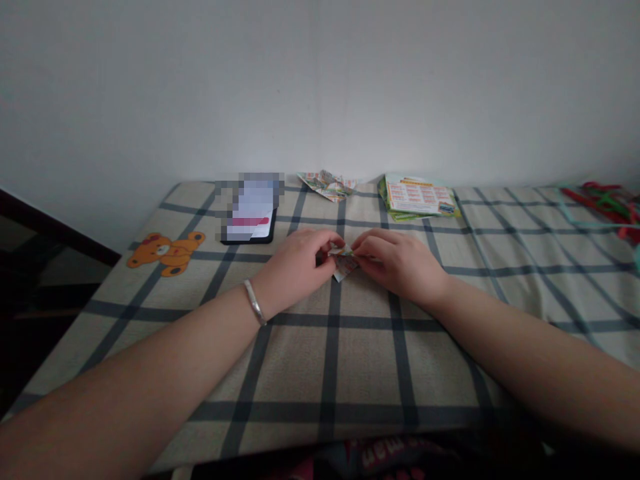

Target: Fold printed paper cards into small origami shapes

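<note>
A small folded piece of printed paper (344, 264) lies at the middle of the checked cloth (330, 347). My left hand (295, 267) pinches its left side with closed fingers; a silver bangle sits on that wrist. My right hand (397, 261) pinches its right side, fingers pressed together. The two hands meet over the paper, which is mostly hidden by the fingertips.
A phone (250, 212) lies at the back left. A folded printed paper shape (327, 184) and a stack of printed sheets (419, 197) rest near the wall. Red and green items (607, 200) lie at the far right. An orange bear print (166, 252) marks the cloth's left.
</note>
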Tool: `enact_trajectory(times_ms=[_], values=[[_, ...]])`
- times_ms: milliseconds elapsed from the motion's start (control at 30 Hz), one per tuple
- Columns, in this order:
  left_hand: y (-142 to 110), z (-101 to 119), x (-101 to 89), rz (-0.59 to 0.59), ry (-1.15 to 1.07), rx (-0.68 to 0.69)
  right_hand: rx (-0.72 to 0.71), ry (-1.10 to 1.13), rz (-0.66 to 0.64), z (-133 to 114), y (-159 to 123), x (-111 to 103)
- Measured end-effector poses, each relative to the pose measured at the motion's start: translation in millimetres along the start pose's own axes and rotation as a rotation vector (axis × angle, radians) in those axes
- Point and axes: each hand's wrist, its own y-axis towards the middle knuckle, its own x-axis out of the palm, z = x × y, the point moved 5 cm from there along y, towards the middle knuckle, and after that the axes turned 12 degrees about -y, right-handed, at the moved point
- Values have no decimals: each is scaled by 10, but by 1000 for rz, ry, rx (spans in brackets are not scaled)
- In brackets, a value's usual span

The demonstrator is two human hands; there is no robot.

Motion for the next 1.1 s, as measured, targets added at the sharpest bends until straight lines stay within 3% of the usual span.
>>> enact_trajectory(times_ms=[300, 467, 800, 1100], values=[[-9, 18, -31, -2, 129, 53, -95, -72, -25, -27, 3, -27], [-1, -2, -40, 12, 155, 12, -130, -73, 12, -55, 15, -4], [37, -5, 10, 11, 147, 3, 183, 226, 172, 43, 41, -13], [45, -27, 34, 8, 144, -20, 132, 283, 163, -7, 58, -20]])
